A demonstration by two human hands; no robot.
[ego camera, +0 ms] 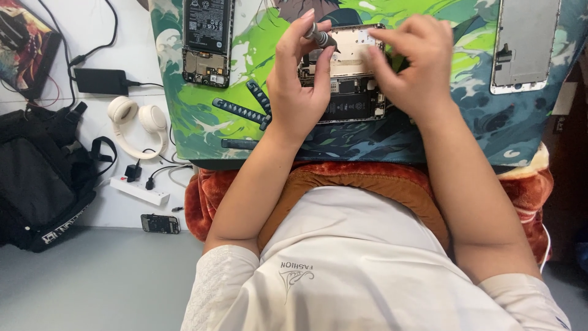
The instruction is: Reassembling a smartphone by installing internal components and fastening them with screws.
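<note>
While our left hand (298,86) grips the screwdriver (320,38) upright, our right hand (411,64) pins the opened phone (352,79) near the worktop's (202,122) far edge for steadiness.

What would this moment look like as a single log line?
left hand: holds screwdriver | right hand: steadies opened phone | surface: green mat

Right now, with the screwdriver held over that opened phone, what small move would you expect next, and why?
Probably lowering the screwdriver tip onto a screw. The left hand holds it tilted above the opened phone, whose metal plate shows, and the right hand rests on the phone's right side, steadying it.
</note>
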